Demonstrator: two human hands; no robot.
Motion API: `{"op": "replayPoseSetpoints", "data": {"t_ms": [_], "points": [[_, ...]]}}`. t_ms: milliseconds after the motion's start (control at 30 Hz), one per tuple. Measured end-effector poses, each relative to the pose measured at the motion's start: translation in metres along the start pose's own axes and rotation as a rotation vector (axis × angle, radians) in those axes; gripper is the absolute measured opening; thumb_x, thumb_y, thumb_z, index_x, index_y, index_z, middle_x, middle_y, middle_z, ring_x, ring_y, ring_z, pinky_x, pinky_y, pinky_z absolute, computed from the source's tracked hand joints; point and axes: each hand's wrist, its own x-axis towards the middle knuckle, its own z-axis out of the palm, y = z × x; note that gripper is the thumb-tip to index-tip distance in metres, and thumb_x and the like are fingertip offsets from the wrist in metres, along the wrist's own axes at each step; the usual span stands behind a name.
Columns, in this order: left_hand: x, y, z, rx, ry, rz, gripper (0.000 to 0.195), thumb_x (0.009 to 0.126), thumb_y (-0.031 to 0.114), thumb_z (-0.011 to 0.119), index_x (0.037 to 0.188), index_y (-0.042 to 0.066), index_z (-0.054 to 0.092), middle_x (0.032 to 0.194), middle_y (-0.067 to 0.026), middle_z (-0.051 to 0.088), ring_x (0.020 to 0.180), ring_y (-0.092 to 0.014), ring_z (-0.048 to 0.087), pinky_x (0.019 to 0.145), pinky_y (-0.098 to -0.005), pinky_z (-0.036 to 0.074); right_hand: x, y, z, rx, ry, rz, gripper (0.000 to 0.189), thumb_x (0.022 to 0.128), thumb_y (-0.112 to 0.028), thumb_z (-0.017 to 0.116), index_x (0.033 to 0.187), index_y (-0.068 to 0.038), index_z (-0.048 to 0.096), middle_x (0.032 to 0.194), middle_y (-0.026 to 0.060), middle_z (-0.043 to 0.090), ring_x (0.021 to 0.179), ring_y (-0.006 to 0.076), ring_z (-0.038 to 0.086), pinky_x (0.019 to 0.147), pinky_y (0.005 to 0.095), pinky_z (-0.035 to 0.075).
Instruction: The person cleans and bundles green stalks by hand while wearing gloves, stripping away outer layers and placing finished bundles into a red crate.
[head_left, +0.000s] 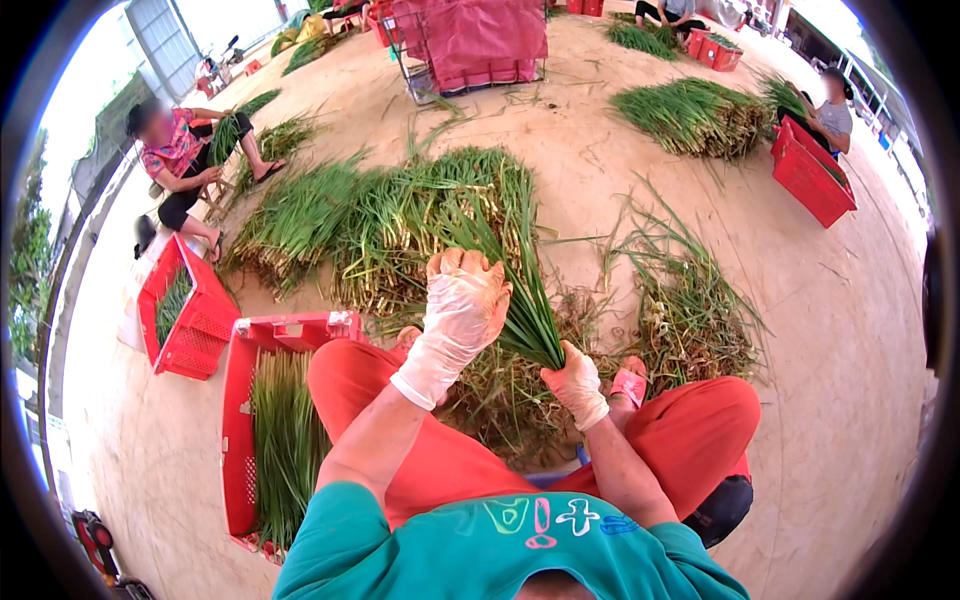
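My right hand, in a pale glove, grips one end of a bunch of long green leaves that look like garlic chives. The bunch slants up and away to the left. My left hand, also gloved, is curled against the left side of the bunch; whether its fingers hold any leaves is hidden. Beyond my hands lies a large heap of the same greens, with pale, dirty stem ends towards me. A red plastic crate by my left leg holds neatly laid greens.
Loose leaf trimmings lie between my feet, with another pile to the right. A second red crate stands at left near a seated person. Another person sits far right beside a crate. A pink-covered cart stands ahead.
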Motion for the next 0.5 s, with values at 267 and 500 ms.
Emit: {"op": "replayPoseSetpoints", "data": {"t_ms": [267,500], "points": [[-0.0041,-0.0062,0.0086,-0.058,-0.162,-0.108,0.028,0.064,0.018,0.076,0.088,0.008,0.066,0.098,-0.0132,0.056,0.1,-0.033,0.051,0.089,-0.0481,0.038,0.0021,0.0073,0.0072,0.027,-0.031,-0.017,0.039,0.071,-0.022,0.074,0.107,-0.007,0.065,0.087,0.0176,0.07,0.086,0.0367,0.068,0.074,0.0418,0.053],[-0.0065,-0.0073,0.0107,-0.069,-0.194,-0.096,0.028,0.066,0.016,0.074,0.091,0.006,0.066,0.099,-0.0142,0.057,0.101,-0.035,0.052,0.092,-0.0497,0.039,0.0024,0.0061,0.0073,0.118,-0.132,0.001,0.045,0.072,-0.024,0.073,0.113,-0.008,0.065,0.092,0.0178,0.071,0.087,0.033,0.069,0.076,0.0397,0.054]]}}
